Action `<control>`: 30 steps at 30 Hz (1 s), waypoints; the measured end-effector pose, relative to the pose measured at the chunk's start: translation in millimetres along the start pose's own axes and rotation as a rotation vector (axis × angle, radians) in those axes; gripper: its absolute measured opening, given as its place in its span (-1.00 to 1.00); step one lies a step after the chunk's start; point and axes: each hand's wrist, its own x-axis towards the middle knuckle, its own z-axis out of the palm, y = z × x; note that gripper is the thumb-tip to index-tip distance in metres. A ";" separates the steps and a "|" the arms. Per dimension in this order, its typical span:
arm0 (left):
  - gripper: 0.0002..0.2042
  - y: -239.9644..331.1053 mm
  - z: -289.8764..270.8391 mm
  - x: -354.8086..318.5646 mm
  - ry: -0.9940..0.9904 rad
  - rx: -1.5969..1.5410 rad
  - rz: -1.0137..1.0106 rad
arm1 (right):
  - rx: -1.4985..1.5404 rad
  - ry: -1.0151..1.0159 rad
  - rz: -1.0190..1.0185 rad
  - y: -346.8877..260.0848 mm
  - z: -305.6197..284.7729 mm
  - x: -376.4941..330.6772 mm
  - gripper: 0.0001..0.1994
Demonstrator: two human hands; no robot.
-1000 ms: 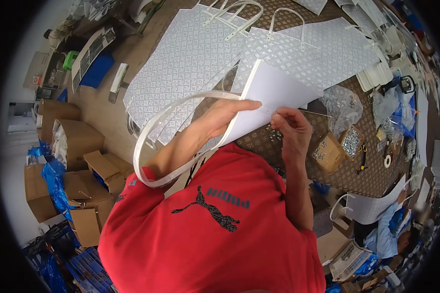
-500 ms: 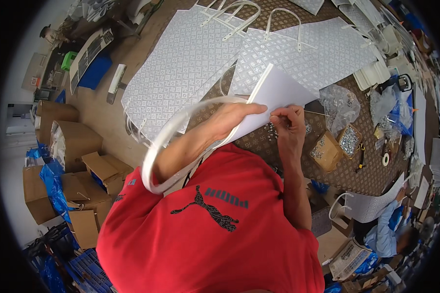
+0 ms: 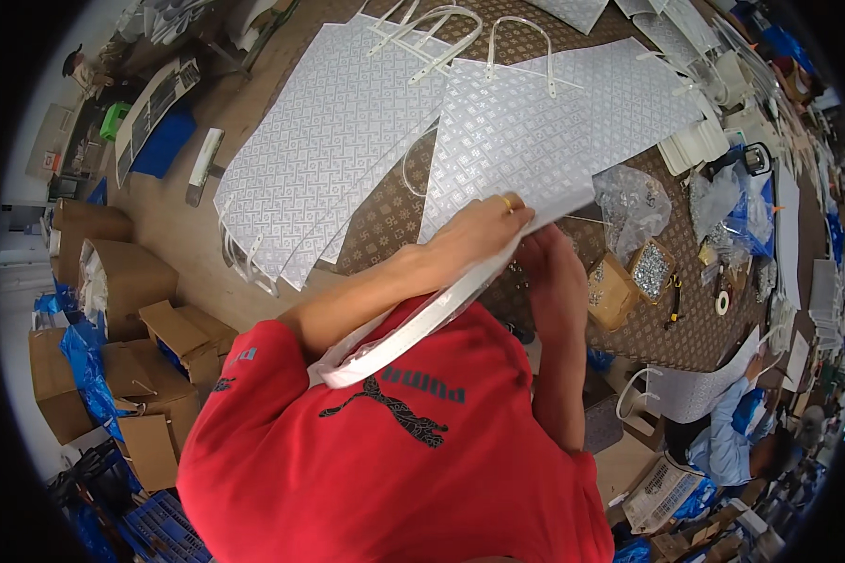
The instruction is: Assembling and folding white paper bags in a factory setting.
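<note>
My left hand (image 3: 486,225) is closed over a white bag panel (image 3: 565,201), now tilted nearly edge-on above the near side of the table. From it a white strap handle (image 3: 404,340), partly in clear plastic wrap, hangs across my forearm towards my chest. My right hand (image 3: 556,267) is raised under the panel's near edge, fingers curled against it. Its fingertips are hidden, and I cannot see what they pinch. Beyond lie silver-grey patterned bag panels (image 3: 338,131), and another patterned panel (image 3: 507,141) with white handles (image 3: 521,47) attached.
Right of my hands, the brown patterned table (image 3: 704,328) holds a clear plastic bag (image 3: 632,202), a box of small metal fasteners (image 3: 650,270), pliers (image 3: 674,302) and a tape roll (image 3: 722,302). Cardboard boxes (image 3: 127,281) stand at left. A person in blue (image 3: 728,441) works at lower right.
The panel has turned from showing its plain white face to nearly edge-on. My left hand has rolled over its top, the strap has swung down, and my right fingers have gone beneath the panel.
</note>
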 end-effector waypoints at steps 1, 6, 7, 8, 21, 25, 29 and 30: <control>-0.65 14.2 -4.9 2.1 -0.112 -0.032 -0.155 | -0.003 0.006 0.001 -0.9 -5.8 -0.8 -0.67; -0.59 -28.1 62.5 -19.9 -0.047 0.122 0.028 | -0.158 0.010 0.002 3.7 -33.6 -4.3 -0.57; -0.59 -28.1 60.1 -21.1 -0.062 0.117 0.034 | -0.108 0.075 -0.009 8.8 -34.7 1.2 -0.57; -0.60 -28.3 45.8 -22.3 -0.033 0.167 0.149 | -0.058 0.137 -0.019 11.4 -35.4 6.4 -0.57; -0.64 -58.3 11.2 -71.5 -0.045 -1.448 -0.620 | 0.206 0.002 -0.116 60.6 15.2 32.3 -0.52; -0.68 -77.6 22.0 -56.6 0.281 -1.767 -0.566 | 0.094 0.053 0.014 67.9 1.9 26.1 -0.52; -0.71 -85.2 30.0 -56.2 0.316 -1.529 -0.501 | -0.119 -0.039 0.189 42.8 -28.8 19.0 -0.59; -0.73 -78.2 23.8 -56.1 0.457 -1.379 -0.428 | -0.189 -0.119 0.294 34.8 -40.2 17.2 -0.62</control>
